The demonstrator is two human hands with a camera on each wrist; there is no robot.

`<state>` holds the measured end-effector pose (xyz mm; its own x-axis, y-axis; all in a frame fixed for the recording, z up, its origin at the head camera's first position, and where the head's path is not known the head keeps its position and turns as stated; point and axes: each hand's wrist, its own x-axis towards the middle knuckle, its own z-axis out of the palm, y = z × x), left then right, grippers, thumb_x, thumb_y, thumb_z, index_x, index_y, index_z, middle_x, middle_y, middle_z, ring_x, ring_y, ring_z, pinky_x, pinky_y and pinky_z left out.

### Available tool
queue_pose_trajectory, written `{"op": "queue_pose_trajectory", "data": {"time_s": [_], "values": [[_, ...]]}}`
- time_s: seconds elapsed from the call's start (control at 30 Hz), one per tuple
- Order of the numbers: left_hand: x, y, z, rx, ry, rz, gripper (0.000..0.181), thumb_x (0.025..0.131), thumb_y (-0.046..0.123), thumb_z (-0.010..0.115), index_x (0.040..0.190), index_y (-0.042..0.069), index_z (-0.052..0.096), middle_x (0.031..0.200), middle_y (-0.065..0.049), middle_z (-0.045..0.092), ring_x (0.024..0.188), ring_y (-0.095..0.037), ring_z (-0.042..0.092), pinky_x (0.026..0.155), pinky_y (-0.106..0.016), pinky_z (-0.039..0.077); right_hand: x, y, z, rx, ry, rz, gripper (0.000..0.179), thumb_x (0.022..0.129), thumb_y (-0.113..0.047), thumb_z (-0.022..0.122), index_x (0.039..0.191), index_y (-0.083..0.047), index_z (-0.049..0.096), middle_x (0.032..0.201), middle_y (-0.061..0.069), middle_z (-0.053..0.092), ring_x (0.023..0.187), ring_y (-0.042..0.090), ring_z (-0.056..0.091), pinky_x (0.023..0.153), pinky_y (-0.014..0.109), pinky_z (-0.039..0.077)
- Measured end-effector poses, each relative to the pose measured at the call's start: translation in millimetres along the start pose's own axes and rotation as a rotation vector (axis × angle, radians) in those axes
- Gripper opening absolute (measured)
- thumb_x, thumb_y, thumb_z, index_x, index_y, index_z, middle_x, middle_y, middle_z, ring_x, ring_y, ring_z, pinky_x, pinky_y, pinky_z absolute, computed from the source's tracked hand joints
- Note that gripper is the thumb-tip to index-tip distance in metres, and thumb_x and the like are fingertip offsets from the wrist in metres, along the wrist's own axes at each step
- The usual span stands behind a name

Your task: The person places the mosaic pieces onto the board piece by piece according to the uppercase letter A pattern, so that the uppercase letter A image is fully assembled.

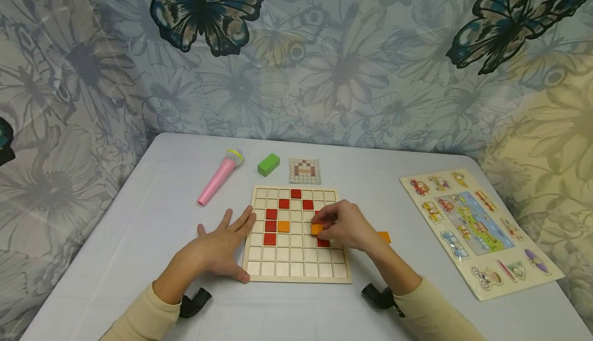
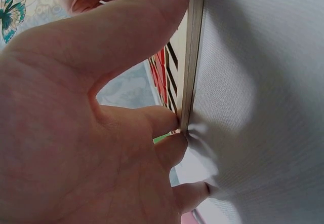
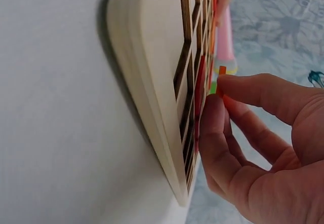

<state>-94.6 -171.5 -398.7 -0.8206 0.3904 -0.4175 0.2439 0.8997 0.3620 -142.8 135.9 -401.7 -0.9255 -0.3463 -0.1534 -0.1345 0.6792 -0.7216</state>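
Note:
A wooden grid board [image 1: 296, 280] lies flat on the table, with several red square tiles [image 1: 271, 226] and one orange tile [image 1: 283, 226] in its cells. Between thumb and fingertips, my right hand [image 1: 346, 225] pinches another orange tile [image 1: 316, 229], held over the right part of the grid; the right wrist view shows that tile [image 3: 221, 74] on edge, close above the board. My left hand [image 1: 223, 248] has its fingers spread, with thumb and fingertips at the board's left edge. Part of the red tiles on the right is hidden behind my right hand.
Beyond the board are a small pattern card [image 1: 304, 171], a green block [image 1: 268, 164] and a pink toy microphone [image 1: 217, 180]. Orange pieces [image 1: 384, 237] lie beside my right forearm, partly hidden. A picture puzzle board [image 1: 498, 202] occupies the table's right side.

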Motion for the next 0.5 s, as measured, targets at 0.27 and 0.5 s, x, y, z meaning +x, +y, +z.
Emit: {"op": "queue_pose_trajectory", "data": {"time_s": [0.27,0.5], "values": [[-0.2,-0.4,0.2,0.002,0.001,-0.002,0.133,0.067,0.051,0.095,0.168,0.014,0.018,0.178,-0.001,0.001,0.160,-0.048,0.006,0.097,-0.095,0.013,5.1,-11,4,-0.020,-0.009,-0.024,0.023,0.075,0.001,0.086,0.092,-0.013,0.082,0.089,-0.002,0.076,0.078,0.011,0.064,0.075,0.028,0.055],[0.0,0.1,0.4,0.005,-0.001,-0.011,0.132,0.068,0.051,0.095,0.168,0.015,0.018,0.178,-0.001,0.001,0.161,-0.047,0.006,0.097,-0.095,0.014,11.8,-20,10,-0.012,-0.020,0.007,0.021,0.076,0.000,0.087,0.092,-0.012,0.081,0.092,-0.002,0.076,0.078,0.011,0.065,0.074,0.026,0.056]]}}
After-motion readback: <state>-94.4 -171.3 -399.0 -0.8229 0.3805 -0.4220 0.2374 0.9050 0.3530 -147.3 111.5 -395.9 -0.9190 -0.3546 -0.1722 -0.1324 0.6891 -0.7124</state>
